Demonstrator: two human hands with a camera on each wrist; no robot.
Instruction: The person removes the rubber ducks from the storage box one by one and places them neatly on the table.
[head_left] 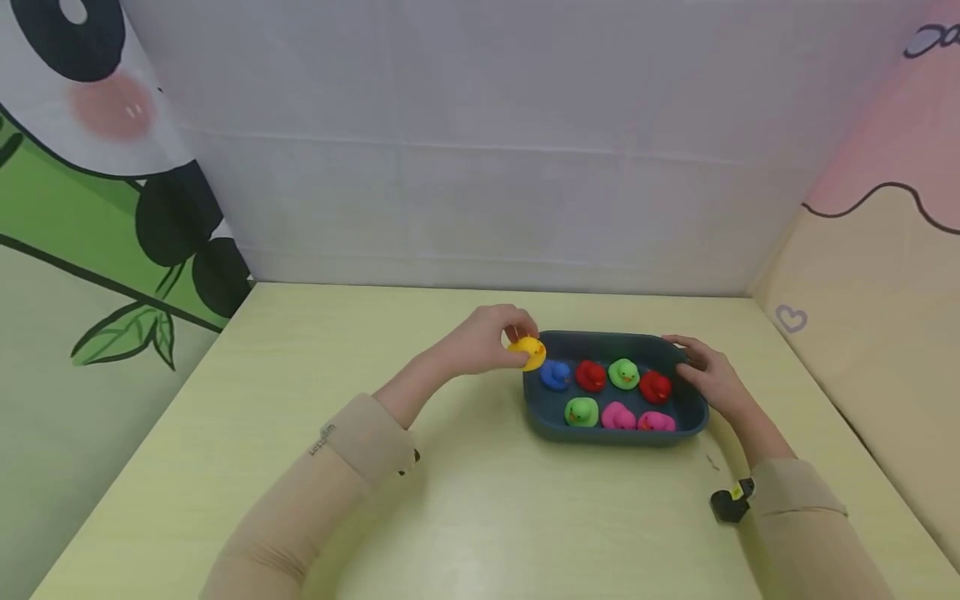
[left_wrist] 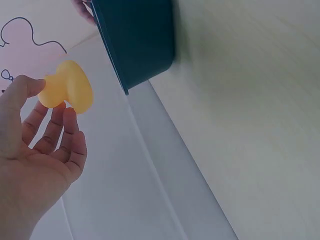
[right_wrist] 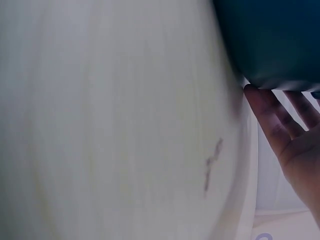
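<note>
A yellow rubber duck (head_left: 531,353) (left_wrist: 67,88) is pinched between thumb and fingers of my left hand (head_left: 489,340) (left_wrist: 42,145), at the left rim of a dark blue-green tray (head_left: 600,434) (left_wrist: 137,40) (right_wrist: 275,40). Inside the tray lie a blue duck (head_left: 556,375), red ducks (head_left: 591,376), green ducks (head_left: 624,374) and pink ducks (head_left: 618,416). My right hand (head_left: 712,379) (right_wrist: 300,145) touches the tray's right end, its fingers along the rim and outer wall. Part of that hand is cut off in the right wrist view.
The tray stands on a pale yellow table (head_left: 480,517), toward its back right. Behind rises a whitish cloth wall (head_left: 480,208). Printed panels with cartoon drawings flank the table at left and right. A small black device (head_left: 730,505) is at my right sleeve.
</note>
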